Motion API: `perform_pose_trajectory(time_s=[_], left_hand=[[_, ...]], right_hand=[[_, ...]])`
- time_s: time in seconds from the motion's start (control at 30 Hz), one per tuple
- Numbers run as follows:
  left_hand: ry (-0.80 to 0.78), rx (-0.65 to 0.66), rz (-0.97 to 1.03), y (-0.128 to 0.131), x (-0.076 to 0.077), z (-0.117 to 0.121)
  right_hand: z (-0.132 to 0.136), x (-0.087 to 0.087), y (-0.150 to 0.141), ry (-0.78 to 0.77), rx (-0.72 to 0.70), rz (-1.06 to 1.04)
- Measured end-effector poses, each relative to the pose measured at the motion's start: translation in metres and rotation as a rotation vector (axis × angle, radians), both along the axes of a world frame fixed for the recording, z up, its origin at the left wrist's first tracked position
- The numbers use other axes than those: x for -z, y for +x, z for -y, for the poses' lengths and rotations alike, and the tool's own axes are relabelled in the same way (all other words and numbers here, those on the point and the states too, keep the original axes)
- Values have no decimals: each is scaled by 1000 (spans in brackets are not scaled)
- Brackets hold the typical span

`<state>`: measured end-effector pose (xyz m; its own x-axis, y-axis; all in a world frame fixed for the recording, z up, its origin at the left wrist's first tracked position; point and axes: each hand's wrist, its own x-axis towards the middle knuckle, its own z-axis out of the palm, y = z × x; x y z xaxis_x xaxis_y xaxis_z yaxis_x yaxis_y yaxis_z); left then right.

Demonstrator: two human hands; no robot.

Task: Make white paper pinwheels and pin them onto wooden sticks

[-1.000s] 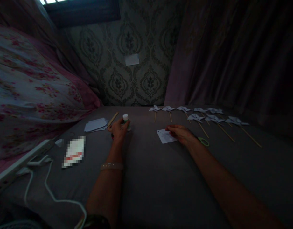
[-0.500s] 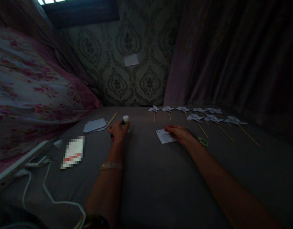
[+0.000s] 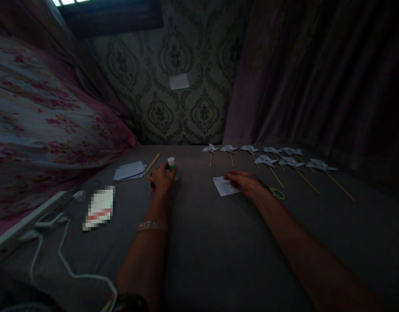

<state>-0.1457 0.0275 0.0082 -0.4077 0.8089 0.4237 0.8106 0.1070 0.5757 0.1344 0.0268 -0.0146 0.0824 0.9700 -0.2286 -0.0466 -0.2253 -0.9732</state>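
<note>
My left hand [image 3: 162,177] is closed round a small upright tube with a white cap and green band, which looks like a glue stick [image 3: 171,162]; its lower part is partly hidden by the fingers. A small dark and red object [image 3: 153,186] shows beneath that hand, too hidden to name. Between the thumb and fingers of my right hand [image 3: 243,182] is a piece of white paper [image 3: 224,187], resting low at the table surface with a fold line near its top edge. Green-handled scissors [image 3: 277,193] lie behind my right wrist, partly covered.
Several white paper pinwheels [image 3: 266,160] on wooden sticks lie at the back right. A stack of white paper [image 3: 130,170] and wooden sticks [image 3: 153,162] lie at the left. Nearer are a blurred-out packet [image 3: 100,208], a power strip [image 3: 30,216] and a white cable [image 3: 85,275].
</note>
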Motion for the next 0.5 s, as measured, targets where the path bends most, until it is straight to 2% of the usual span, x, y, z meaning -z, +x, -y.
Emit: perform_pose_trajectory(time_s=[0.5], left_hand=[[-5,4,-6,3,-3,3]], right_hand=[[2,-1,0,38,-19,68]])
